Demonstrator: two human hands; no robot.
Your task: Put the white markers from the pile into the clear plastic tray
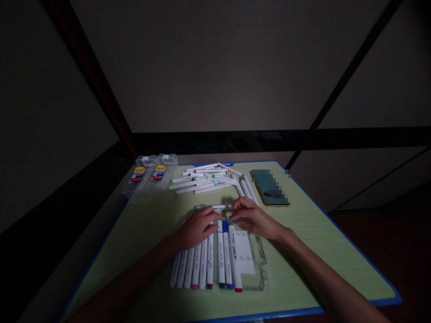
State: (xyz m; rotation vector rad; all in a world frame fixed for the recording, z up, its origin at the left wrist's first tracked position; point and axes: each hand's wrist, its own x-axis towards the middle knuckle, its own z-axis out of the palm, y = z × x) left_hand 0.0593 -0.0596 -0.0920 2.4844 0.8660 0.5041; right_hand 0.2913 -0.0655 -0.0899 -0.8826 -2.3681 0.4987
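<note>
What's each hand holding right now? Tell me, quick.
Left hand: open, fingers loosely bent over the row of markers.
Right hand: fingers at the top of the red-ended marker; whether its grip is closed cannot be told.

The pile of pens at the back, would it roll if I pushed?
The pile of pens would probably slide or roll apart, because they lie loosely crossed. Each is likely light, being slim, and stiff, since none looks bent.
</note>
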